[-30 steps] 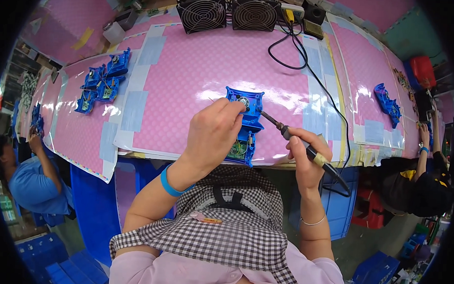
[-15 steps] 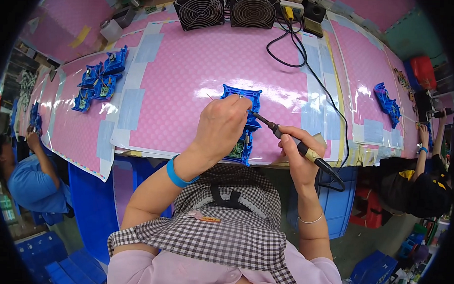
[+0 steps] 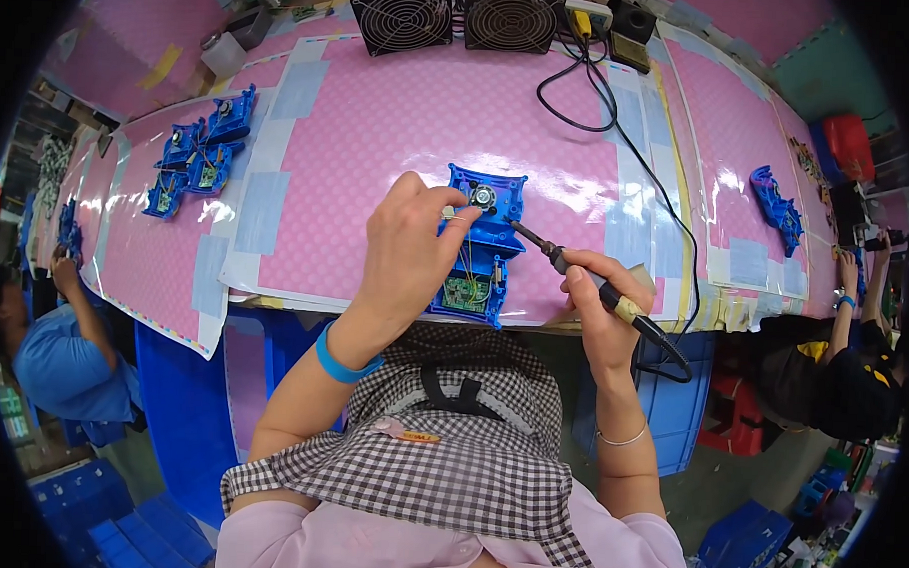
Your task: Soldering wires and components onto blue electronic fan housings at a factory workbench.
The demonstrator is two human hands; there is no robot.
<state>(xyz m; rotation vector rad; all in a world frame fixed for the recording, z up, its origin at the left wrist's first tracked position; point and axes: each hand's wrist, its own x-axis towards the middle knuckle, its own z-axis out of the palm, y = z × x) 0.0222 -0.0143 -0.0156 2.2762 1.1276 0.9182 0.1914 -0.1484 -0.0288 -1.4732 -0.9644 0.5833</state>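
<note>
A blue plastic casing (image 3: 508, 186) lies in two hinged-looking halves on the table before me. Its upper half holds a small round speaker (image 3: 484, 197); in the lower half sits a green circuit board (image 3: 466, 292), and thin wires run between them. My left hand (image 3: 411, 242) is at the casing's left side, thumb and forefinger curled together beside the speaker. A small pale bit shows between those fingers, too small to name. My right hand (image 3: 606, 294) grips a soldering iron (image 3: 600, 286), its tip at the right edge of the upper half.
Two black fans (image 3: 404, 20) stand at the far edge. The black cord (image 3: 650, 176) loops along the right side. More blue casings (image 3: 204, 160) lie at left, another casing (image 3: 775, 210) at right. Co-workers sit on both sides, one in a blue shirt (image 3: 76, 366).
My left hand has drawn back to the left, uncovering the speaker and more of the wires and board. The soldering iron has stayed nearly in place.
</note>
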